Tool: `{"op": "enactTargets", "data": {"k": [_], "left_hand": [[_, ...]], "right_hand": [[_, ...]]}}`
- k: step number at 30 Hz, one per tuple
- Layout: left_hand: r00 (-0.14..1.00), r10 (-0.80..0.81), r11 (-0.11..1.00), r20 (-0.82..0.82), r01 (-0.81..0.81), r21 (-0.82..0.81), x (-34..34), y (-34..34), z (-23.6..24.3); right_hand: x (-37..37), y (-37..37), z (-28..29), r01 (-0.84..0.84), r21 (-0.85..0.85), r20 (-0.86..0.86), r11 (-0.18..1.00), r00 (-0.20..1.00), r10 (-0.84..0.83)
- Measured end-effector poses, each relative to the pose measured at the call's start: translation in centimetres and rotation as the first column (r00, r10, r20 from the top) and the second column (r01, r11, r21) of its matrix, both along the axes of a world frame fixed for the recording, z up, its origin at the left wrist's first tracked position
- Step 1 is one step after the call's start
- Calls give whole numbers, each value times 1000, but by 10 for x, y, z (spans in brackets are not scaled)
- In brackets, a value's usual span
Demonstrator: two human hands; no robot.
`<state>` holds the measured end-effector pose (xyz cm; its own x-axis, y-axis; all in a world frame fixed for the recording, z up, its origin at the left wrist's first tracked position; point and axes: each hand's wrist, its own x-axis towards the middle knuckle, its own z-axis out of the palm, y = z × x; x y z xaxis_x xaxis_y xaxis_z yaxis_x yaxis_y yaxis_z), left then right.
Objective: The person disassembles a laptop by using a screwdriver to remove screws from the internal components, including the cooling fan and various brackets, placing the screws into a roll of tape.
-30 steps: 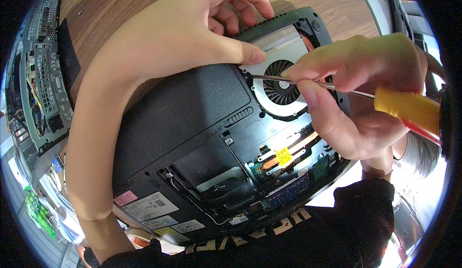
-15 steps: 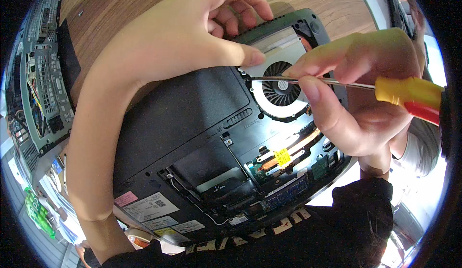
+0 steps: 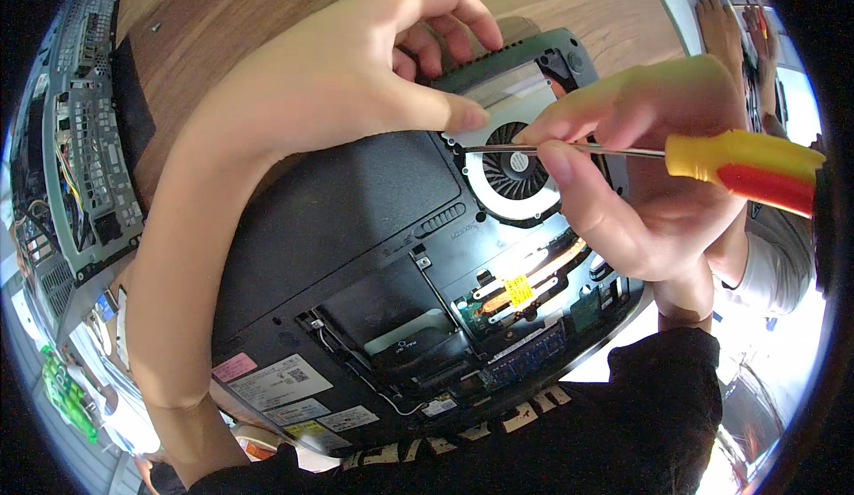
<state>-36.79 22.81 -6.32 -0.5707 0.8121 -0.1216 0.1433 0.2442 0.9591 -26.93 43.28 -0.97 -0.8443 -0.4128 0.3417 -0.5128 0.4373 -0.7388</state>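
An overturned black laptop point(image 3: 347, 201) lies before me with its base partly uncovered. Near its far right corner sits a round cooling fan point(image 3: 516, 164) with dark blades in a silver housing. My right hand point(image 3: 636, 157) pinches the thin metal shaft of a screwdriver point(image 3: 745, 168) between thumb and forefinger; its yellow and red handle sticks out to the right. The screwdriver's tip meets the left rim of the fan housing; any screw there is too small to make out. My left hand point(image 3: 356, 77) grips the laptop's far edge, thumb by the fan, fingers curled over the vented side.
Copper heat pipes with a yellow label point(image 3: 519, 291) and a memory module point(image 3: 527, 353) show in the laptop's opening. A metal computer chassis point(image 3: 89, 148) with wires stands at left on the wooden table point(image 3: 205, 24). Another person's hands point(image 3: 725, 32) are at the far right.
The screwdriver handle looks slightly turned, with more red facing me, while its tip stays at the fan's rim. My view has shifted slightly. Another person's hands now show at upper right.
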Motion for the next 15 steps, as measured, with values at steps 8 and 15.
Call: {"op": "enactTargets", "data": {"k": [8,15], "left_hand": [[999,4,1000,-53,-3,10,-1,0,1],[1000,22,999,-19,-21,35,0,0,0]], "right_hand": [[-2,-5,4,-39,47,-41,998,998,41],[3,-13,5,23,44,-9,999,1000,-23]]}}
